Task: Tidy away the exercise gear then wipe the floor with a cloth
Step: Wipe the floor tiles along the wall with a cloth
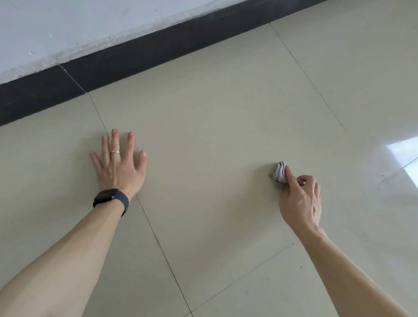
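A small bunched grey cloth [278, 172] lies on the beige tiled floor [216, 139] at centre right. My right hand [300, 200] holds the cloth against the floor, with curled fingers round its near end and the forefinger laid along it. My left hand [118, 162] rests flat on the floor at centre left, fingers spread and straight, with a ring on one finger and a dark watch on the wrist. No exercise gear is in view.
A dark skirting board [160, 50] runs diagonally across the top, with a pale wall [89, 11] above it. Bright window light reflects off the floor at the right edge [415, 163]. Thin grout lines cross the tiles.
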{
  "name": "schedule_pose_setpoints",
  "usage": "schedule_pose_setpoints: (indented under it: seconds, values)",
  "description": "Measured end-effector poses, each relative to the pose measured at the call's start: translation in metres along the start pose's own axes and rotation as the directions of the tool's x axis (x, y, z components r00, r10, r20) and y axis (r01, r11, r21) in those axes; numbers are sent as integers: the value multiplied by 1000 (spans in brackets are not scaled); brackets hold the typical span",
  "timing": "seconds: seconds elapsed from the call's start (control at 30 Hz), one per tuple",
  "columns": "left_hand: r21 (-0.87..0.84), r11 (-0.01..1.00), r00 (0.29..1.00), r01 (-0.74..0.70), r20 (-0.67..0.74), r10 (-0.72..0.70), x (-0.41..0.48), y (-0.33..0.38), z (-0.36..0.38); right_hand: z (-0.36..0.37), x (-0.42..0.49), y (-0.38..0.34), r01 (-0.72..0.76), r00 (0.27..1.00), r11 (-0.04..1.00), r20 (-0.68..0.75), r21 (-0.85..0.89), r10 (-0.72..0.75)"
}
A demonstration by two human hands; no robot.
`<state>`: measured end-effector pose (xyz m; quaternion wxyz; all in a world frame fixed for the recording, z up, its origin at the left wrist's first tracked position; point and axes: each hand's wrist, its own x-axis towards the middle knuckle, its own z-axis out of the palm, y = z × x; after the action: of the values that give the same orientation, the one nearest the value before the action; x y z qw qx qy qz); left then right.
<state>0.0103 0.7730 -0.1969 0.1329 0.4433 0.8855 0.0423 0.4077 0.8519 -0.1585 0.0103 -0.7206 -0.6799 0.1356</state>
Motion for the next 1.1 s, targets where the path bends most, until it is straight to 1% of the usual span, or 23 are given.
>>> schedule_pose_setpoints:
  seconds: [0.03, 0.13, 0.2, 0.23, 0.27, 0.33, 0.37, 0.4, 0.43, 0.47, 0.53, 0.57, 0.63, 0.67, 0.7, 0.8, 0.87, 0.9, 0.93, 0.97, 1.03, 1.07, 1.1]
  values:
    - [-11, 1000, 999, -25, -24, 25, -12, 6, 3, 3, -9, -2, 5, 1000, 1000, -6, 21, -5]
    - [-42, 990, 990, -136, -49, 134, -67, 30, 19, 22, -59, -13, 133, 991, 988, -33, 82, -130]
    - [-30, 975, 975, -221, -33, 220, -107, 44, 34, 36, -102, -25, 245, 969, 966, -47, 89, -241]
    - [-21, 968, 968, -249, -23, 248, -125, 48, 41, 42, -124, -31, 325, 946, 942, -32, 83, -324]
    - [-22, 965, 965, -262, -15, 262, -138, 50, 47, 45, -143, -36, 419, 907, 905, 1, 75, -420]
    - [-27, 967, 967, -255, -9, 255, -150, 47, 51, 46, -162, -37, 622, 777, 780, 67, 71, -626]
    - [-32, 968, 969, -247, -5, 247, -150, 45, 50, 42, -156, -31, 694, 712, 716, 75, 72, -698]
    - [-32, 969, 969, -246, 1, 247, -150, 43, 49, 38, -141, -23, 721, 687, 690, 71, 56, -723]
    - [-26, 968, 969, -248, 8, 248, -150, 42, 47, 32, -122, -14, 694, 717, 719, 67, 25, -694]
    - [-17, 969, 969, -245, 20, 246, -150, 42, 46, 25, -99, -4, 612, 790, 791, 51, -10, -611]
    - [-1, 971, 970, -238, 42, 238, -152, 42, 44, 6, -49, 22, 337, 941, 940, 6, -55, -337]
    - [1, 972, 971, -233, 52, 233, -152, 43, 44, -4, -28, 37, 193, 981, 980, 6, -56, -193]
    - [-1, 977, 975, -212, 69, 212, -154, 43, 44, -18, -5, 58, -15, 1000, 998, 26, -53, 17]
    - [-3, 980, 977, -200, 74, 199, -154, 44, 44, -19, -4, 61, -68, 997, 996, 34, -52, 70]
    - [-5, 982, 979, -189, 77, 189, -155, 45, 45, -16, -9, 58, -79, 996, 996, 28, -39, 80]
    - [-12, 984, 982, -178, 68, 178, -157, 47, 49, 9, -65, 27, 61, 998, 998, -12, 28, -60]
    - [-14, 984, 982, -180, 63, 181, -157, 47, 50, 26, -121, 4, 215, 976, 973, 18, 81, -217]
    - [-12, 984, 982, -179, 63, 179, -157, 47, 50, 31, -148, -8, 309, 948, 945, 41, 104, -315]
    - [-13, 984, 982, -177, 63, 178, -157, 47, 50, 35, -171, -17, 414, 901, 901, 80, 130, -425]
    - [-15, 984, 982, -179, 64, 180, -157, 47, 49, 37, -189, -23, 515, 835, 843, 130, 155, -535]
    - [-23, 980, 978, -199, 67, 200, -156, 48, 46, 40, -193, -21, 698, 674, 693, 161, 179, -721]
    - [-26, 977, 975, -212, 62, 213, -156, 48, 43, 39, -178, -14, 748, 625, 638, 130, 184, -770]
    - [-27, 977, 975, -213, 54, 214, -158, 46, 40, 37, -160, -7, 764, 614, 621, 94, 177, -783]
